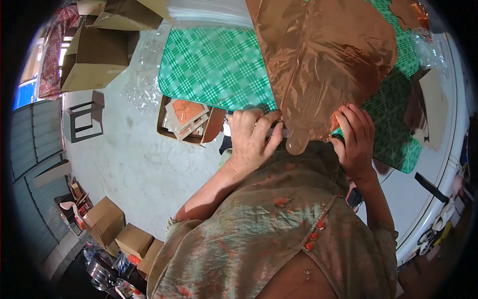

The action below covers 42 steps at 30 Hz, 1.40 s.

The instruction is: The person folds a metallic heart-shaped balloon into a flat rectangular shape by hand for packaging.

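Note:
A flat copper-coloured foil balloon (328, 60) lies over a green checked mat (214, 67), its narrow rounded tail pointing toward my body. My left hand (253, 134) is closed at the balloon's left edge, fingers curled and thumb tip beside the tail. On the opposite side, my right hand (354, 134) pinches the balloon's lower right edge, where the foil is bunched between thumb and fingers. Creases run across the foil between the two hands.
An open box (184, 119) of flat packets sits under the mat's left side. Clear plastic sheets (209, 15) lie at the back. Cardboard boxes (102, 55) stand at upper left, with more boxes (104, 219) at lower left. A grey frame (84, 122) is on the floor.

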{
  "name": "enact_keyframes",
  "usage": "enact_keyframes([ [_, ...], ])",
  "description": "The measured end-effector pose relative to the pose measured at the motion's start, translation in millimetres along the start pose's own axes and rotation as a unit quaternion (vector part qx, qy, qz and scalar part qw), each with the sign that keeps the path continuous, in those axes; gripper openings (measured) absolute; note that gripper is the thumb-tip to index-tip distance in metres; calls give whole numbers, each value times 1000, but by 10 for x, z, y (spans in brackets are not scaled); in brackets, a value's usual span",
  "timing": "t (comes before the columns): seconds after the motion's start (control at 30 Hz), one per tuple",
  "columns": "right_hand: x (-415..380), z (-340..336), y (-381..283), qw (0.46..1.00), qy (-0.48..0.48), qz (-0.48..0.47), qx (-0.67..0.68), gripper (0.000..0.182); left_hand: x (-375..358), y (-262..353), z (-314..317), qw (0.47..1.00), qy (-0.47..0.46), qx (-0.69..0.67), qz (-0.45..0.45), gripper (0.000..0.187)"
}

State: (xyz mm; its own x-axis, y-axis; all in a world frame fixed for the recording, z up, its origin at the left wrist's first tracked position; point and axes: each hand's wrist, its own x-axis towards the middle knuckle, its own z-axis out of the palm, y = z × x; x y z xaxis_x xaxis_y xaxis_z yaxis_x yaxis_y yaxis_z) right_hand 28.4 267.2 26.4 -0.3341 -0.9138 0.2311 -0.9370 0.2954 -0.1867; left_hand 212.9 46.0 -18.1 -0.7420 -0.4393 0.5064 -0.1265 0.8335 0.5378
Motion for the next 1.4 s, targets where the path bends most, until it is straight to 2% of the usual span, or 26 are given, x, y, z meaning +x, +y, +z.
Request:
enact_keyframes([
  [0.3, 14, 11, -9, 1000, 2, -2, 8, 74, 46, 42, -22, 1000, 3, -5, -7, 31],
  [0.43, 11, 33, 0, 999, 32, -16, 14, 73, 48, 40, -18, 1000, -4, 6, -12, 26],
  [0.57, 38, 24, -12, 999, 46, -23, 8, 72, 27, 32, -13, 1000, -6, -5, -16, 31],
  [1.1, 52, 16, 2, 998, 47, -36, 19, 72, 132, 101, -124, 1000, -15, -13, -24, 26],
  [1.27, 47, 16, -2, 998, 45, -33, 18, 70, 661, 28, -327, 999, -17, 34, 31, 33],
  [1.4, 36, 30, 4, 998, 45, -31, 19, 69, 1378, -268, -86, 989, -38, 18, 145, 34],
])
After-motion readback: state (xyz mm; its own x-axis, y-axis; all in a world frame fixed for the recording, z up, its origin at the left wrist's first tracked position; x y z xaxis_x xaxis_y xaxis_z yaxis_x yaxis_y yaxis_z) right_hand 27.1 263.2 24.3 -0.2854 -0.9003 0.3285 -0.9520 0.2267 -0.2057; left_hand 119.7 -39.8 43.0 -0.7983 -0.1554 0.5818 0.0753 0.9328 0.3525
